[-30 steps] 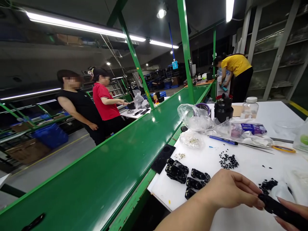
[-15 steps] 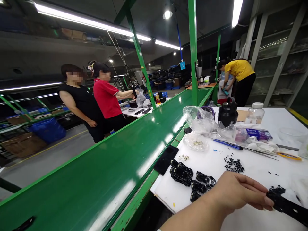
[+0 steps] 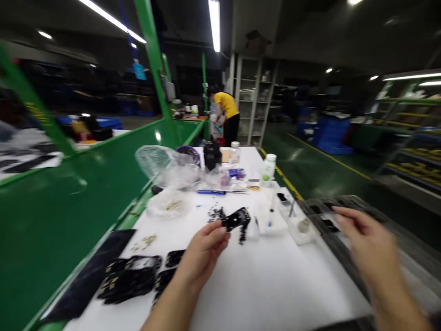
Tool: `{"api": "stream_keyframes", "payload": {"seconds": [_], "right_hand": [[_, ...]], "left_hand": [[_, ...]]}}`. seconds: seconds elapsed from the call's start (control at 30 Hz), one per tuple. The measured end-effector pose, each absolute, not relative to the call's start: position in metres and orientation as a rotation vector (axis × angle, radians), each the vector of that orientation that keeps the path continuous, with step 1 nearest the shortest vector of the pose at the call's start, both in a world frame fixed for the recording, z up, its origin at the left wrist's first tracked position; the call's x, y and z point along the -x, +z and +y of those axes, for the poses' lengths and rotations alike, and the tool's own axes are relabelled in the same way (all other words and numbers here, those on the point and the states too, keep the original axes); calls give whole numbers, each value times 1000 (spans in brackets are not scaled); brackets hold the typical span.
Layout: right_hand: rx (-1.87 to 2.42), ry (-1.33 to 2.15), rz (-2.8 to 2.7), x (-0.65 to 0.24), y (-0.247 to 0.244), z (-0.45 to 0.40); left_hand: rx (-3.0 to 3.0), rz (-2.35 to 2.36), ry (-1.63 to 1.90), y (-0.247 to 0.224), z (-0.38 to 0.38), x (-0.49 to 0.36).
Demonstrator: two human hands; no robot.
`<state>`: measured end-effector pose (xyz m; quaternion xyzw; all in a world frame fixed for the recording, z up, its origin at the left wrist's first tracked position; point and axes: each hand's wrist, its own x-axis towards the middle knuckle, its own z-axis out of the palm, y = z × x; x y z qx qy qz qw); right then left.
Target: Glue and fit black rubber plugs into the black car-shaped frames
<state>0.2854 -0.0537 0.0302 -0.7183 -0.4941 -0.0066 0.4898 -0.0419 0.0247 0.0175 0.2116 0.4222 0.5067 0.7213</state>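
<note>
My left hand (image 3: 208, 246) pinches one end of a glossy black moulded part (image 3: 236, 219) and holds it over the white worktop. The part has small light spots and a bent far end. Small black pieces (image 3: 216, 212) lie scattered just behind it. To the right, my right hand (image 3: 368, 250) hovers by a grey compartment tray (image 3: 344, 257), blurred, its fingers reaching leftward with nothing visible between them. More black moulded parts (image 3: 132, 280) lie grouped at the left front, partly hidden by my left forearm.
Beside the tray stand a small clear dish (image 3: 301, 230) and a white bottle (image 3: 268, 170). A blue pen-like tool (image 3: 211, 192), plastic bags (image 3: 168, 168) and a black flask (image 3: 212, 155) occupy the back. The green conveyor (image 3: 93, 184) borders the left. A person in yellow (image 3: 226, 108) bends over beyond.
The view has swung right, bringing the tray and my right hand into sight. My left hand still holds the black part, which now shows farther left in the picture.
</note>
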Motion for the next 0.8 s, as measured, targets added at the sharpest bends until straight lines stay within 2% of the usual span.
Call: {"api": "stream_keyframes", "payload": {"seconds": [0.13, 0.8], "right_hand": [[1809, 190, -1272, -279, 23, -28], [1824, 168, -1313, -281, 2, -16]], "left_hand": [[-474, 948, 1095, 21, 25, 40], [-531, 846, 978, 18, 21, 42]]}}
